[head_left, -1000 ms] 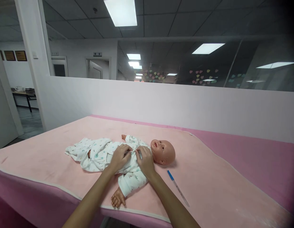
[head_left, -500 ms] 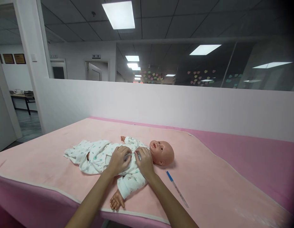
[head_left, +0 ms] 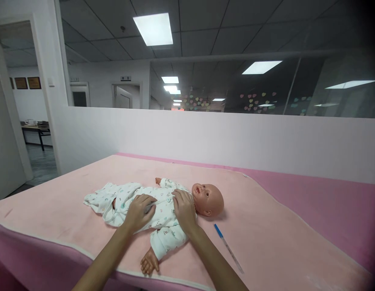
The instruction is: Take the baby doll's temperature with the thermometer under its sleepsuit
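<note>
A baby doll (head_left: 209, 199) lies on its back, head to the right, dressed in a white romper (head_left: 163, 212) with small coloured prints. Over the belly, my left hand (head_left: 140, 212) is closed, its thumb and fingers pinching the front edge of the romper. My right hand (head_left: 185, 208) lies on the upper chest beside the doll's neck, its bent fingers gripping the cloth near the collar; its thumb is hidden. Between my hands a stretch of the romper's front shows, with a small snap near my right fingertips. One doll hand (head_left: 149, 261) sticks out of the nearer sleeve.
A pen (head_left: 229, 248) with a blue cap lies right of my right forearm. Under everything is a pink padded mat (head_left: 275, 238) on a table, its bound edge close to me. A low white wall (head_left: 235, 139) with glass above stands behind; a doorway opens at left.
My left hand has moved left along the romper, from the chest down to the belly. My right hand stays near the collar. The view has tilted slightly upward.
</note>
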### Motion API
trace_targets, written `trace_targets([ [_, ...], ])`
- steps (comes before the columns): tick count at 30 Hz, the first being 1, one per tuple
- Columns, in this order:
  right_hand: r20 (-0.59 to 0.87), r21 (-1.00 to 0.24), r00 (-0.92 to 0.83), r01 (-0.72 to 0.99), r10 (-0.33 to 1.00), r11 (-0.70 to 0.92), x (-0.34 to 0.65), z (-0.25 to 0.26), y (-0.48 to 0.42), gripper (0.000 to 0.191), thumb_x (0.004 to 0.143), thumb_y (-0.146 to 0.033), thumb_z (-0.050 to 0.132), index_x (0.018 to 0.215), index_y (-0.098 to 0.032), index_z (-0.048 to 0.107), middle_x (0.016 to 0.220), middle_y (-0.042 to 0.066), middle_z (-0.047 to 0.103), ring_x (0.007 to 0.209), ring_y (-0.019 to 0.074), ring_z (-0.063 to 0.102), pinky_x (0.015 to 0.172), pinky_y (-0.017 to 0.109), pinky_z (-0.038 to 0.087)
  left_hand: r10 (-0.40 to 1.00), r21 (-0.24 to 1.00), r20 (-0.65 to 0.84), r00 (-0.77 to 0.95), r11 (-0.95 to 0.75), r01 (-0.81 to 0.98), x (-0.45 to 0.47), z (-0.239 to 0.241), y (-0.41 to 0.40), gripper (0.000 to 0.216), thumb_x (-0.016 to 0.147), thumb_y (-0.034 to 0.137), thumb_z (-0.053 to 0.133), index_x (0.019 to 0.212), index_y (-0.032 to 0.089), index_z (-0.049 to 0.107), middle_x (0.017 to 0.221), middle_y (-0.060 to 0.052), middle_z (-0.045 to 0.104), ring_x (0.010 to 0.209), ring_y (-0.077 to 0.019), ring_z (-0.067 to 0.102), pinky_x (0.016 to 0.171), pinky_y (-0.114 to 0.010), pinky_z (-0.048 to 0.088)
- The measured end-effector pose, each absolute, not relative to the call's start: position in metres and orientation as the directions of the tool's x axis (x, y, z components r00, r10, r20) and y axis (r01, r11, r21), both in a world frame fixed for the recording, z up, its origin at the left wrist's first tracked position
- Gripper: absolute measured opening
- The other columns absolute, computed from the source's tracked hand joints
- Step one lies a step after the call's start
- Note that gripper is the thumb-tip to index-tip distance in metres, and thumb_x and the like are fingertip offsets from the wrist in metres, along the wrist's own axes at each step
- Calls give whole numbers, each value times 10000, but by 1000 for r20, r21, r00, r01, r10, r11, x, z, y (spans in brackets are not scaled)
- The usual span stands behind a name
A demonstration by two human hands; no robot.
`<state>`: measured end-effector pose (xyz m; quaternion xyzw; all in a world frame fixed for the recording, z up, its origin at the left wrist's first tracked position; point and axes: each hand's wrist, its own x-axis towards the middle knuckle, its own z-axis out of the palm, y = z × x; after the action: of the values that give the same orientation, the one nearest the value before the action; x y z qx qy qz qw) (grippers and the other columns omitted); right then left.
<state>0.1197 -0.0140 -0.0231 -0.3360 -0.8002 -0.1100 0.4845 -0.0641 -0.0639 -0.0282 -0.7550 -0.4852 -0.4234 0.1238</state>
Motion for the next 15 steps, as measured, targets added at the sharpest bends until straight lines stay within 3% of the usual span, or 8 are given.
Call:
trace_targets([
  [3,822,-43,-446,571,353,820,111,-21,-19,230,860,-163,424,1046,-213,549,1031,62,604,976,194,511,908,393,340,627,233,760,170,-508,829,-62,-30,-61,212,753,156,450,890,218,600,885,-40,630,849,-195,558,766,-349,423],
  [6,769,-31,-527,535,362,844,103,-22,-23,176,846,-214,489,999,-226,575,950,43,624,919,185,533,897,391,353,640,256,749,172,-518,816,-62,-31,-61,262,725,125,439,916,213,596,900,-45,625,857,-200,548,775,-356,418],
  [15,762,-394,-320,462,563,795,103,-27,-18,63,795,-214,568,790,-215,631,788,15,636,799,170,554,759,317,415,651,248,738,176,-504,827,-64,-28,-63,323,698,105,450,947,233,611,936,-38,610,908,-209,525,801,-361,410],
])
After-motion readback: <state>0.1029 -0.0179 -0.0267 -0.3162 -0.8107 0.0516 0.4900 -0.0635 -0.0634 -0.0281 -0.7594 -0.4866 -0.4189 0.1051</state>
